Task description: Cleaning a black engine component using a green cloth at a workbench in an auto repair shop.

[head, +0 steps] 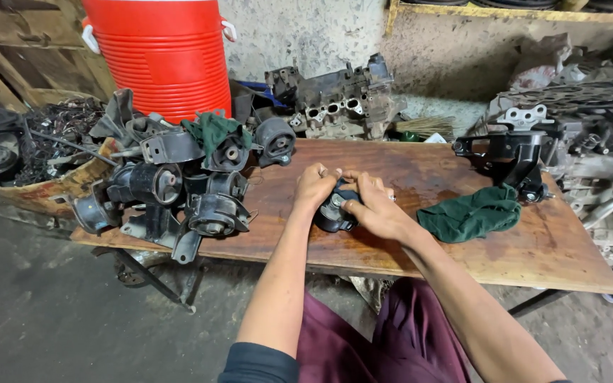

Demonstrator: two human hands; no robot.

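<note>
Together, both hands [349, 198] around engine mount [335, 211].

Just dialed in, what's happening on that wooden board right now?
A person seated at the wooden board holds a small black engine mount between both hands: the left hand grips its left side, the right hand covers its right. A pile of similar mounts sits at the board's left end, a green rag lies to the right, and a red cooler stands behind.

Mount [335, 209] largely covered by both hands [313, 186] [377, 206]; grip detail indiscernible. Cooler [164, 53] top cropped. Engine parts [604, 163] cut by right edge.
</note>
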